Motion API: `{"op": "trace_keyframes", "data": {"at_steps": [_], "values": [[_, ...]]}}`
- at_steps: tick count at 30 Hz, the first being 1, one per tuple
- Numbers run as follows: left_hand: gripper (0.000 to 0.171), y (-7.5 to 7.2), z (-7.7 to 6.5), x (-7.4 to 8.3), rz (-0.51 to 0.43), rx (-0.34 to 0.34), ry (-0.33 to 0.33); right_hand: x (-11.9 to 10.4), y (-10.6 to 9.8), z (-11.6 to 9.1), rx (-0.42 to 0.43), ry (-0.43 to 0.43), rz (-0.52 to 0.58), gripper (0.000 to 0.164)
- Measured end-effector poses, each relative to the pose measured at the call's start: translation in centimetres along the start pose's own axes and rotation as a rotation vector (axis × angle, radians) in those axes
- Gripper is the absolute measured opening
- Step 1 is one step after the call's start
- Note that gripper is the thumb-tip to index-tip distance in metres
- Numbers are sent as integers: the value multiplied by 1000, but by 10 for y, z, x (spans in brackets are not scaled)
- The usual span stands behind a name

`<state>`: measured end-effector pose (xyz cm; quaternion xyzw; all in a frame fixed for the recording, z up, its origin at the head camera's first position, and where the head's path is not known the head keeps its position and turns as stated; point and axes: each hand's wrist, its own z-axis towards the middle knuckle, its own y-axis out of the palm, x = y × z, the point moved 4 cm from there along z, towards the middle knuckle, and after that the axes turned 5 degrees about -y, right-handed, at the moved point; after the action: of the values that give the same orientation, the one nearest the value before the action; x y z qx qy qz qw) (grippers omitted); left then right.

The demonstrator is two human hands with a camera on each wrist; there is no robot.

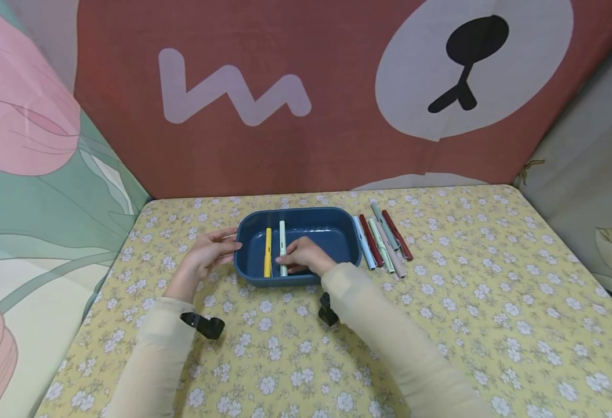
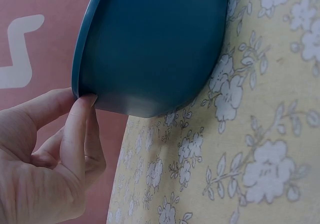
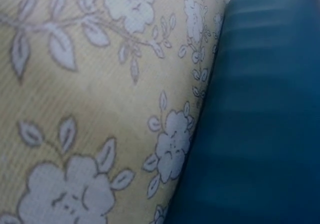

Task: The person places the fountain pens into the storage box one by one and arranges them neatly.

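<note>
A dark blue rectangular plastic box [image 1: 306, 211] sits on the table. My left hand [image 1: 206, 252] pinches the rim at its left end; the left wrist view shows thumb and fingers [image 2: 77, 134] on either side of the edge. Inside the box, a yellow pen [image 1: 267, 252] lies lengthwise from front to back. To its right is a pale mint pen [image 1: 282, 235], parallel to it, and my right hand [image 1: 307, 255] holds that pen near its front end. The right wrist view has only the box's outer wall [image 3: 255, 114], with that hand out of sight.
Right of the box lies a loose group of several pens, among them a light blue pen [image 1: 364, 241], a dark red pen [image 1: 397, 235] and a grey-green pen [image 1: 383, 223]. A yellow floral cloth [image 1: 295, 360] covers the table. A printed fabric backdrop [image 1: 337, 157] rises behind it.
</note>
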<state>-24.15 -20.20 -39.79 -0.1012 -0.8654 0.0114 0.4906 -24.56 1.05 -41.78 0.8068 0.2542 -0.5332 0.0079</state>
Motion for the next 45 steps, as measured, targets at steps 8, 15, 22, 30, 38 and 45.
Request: {"op": "trace_keyframes", "data": {"at_steps": [8, 15, 22, 30, 38, 45], "values": [[62, 0, -1, 0, -8, -8, -6, -2, 1, 0, 11, 5, 2, 30], [61, 0, -1, 1, -11, 1, -12, -3, 1, -1, 17, -7, -33, 22], [61, 0, -1, 2, 3, 4, -6, -2, 1, -1, 16, -10, -67, 27], [61, 0, -2, 1, -5, 4, -16, -2, 2, -1, 9, -22, -101, 23], [61, 0, 0, 0, -12, -2, -16, -2, -1, -4, -13, -28, -65, 23], [61, 0, 1, 0, -7, -3, -7, -5, -10, -5, -13, -34, -37, 24]]}}
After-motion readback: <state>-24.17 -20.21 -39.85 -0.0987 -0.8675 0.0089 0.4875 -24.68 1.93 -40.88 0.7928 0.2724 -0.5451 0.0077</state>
